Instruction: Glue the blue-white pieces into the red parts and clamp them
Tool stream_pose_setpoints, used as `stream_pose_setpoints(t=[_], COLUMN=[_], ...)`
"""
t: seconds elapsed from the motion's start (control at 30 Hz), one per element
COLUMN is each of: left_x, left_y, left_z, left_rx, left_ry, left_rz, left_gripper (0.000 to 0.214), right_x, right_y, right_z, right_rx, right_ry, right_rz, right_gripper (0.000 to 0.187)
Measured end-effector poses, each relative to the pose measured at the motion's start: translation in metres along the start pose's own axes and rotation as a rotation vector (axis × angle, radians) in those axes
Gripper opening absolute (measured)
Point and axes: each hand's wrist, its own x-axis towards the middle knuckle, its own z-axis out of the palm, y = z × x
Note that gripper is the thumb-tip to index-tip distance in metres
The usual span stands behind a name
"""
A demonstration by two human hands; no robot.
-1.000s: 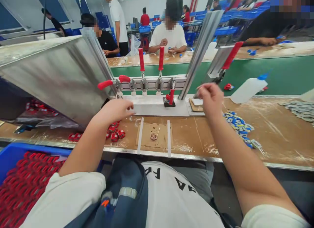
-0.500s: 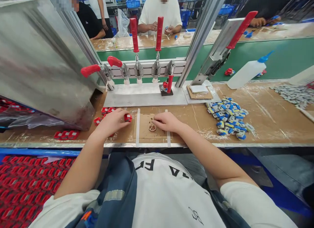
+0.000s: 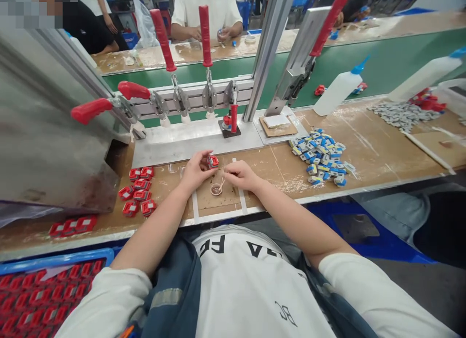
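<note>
My left hand [image 3: 195, 172] pinches a small red plastic housing [image 3: 213, 161] above the work surface. Across from it, my right hand [image 3: 241, 176] has its fingers closed on a thin stick [image 3: 222, 182], whose lower end rests in a small round cup [image 3: 216, 190] of brownish content. The cup sits on a cardboard patch [image 3: 207, 202] between two strips of white tape. Left of my left hand lies a group of similar red housings [image 3: 141, 184]. Three more red ones [image 3: 73, 225] lie in a row near the table edge.
Toggle clamps with red handles [image 3: 205, 36] stand on a metal frame behind my hands. To the right are a pile of blue-and-grey parts [image 3: 322, 156] and a white squeeze bottle [image 3: 337, 92]. A blue tray [image 3: 105, 254] of red parts is at lower left. Other people work opposite.
My left hand has moved right, carrying the red housing from the group toward the cup. My right hand stays by the cup, and the stick now shows clearly. The view has turned rightward.
</note>
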Motion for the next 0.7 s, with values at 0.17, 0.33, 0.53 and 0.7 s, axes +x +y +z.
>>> stream_pose_setpoints(t=[0.17, 0.33, 0.53, 0.7], left_x=[0.003, 0.003, 0.002, 0.002], left_y=[-0.002, 0.0, 0.0, -0.002], left_z=[0.002, 0.002, 0.002, 0.003], left_rx=[0.019, 0.067, 0.103, 0.128], left_ry=[-0.022, -0.038, -0.051, -0.048], left_rz=[0.0, 0.034, 0.053, 0.077], left_gripper=[0.066, 0.065, 0.064, 0.064], right_x=[0.009, 0.016, 0.016, 0.017], right_y=[0.008, 0.017, 0.021, 0.023], right_z=[-0.003, -0.003, 0.0, 0.002], right_rx=[0.063, 0.018, -0.002, -0.029], right_ry=[0.485, 0.511, 0.454, 0.442], right_rz=[0.162, 0.219, 0.2, 0.199], right_gripper=[0.059, 0.061, 0.06, 0.059])
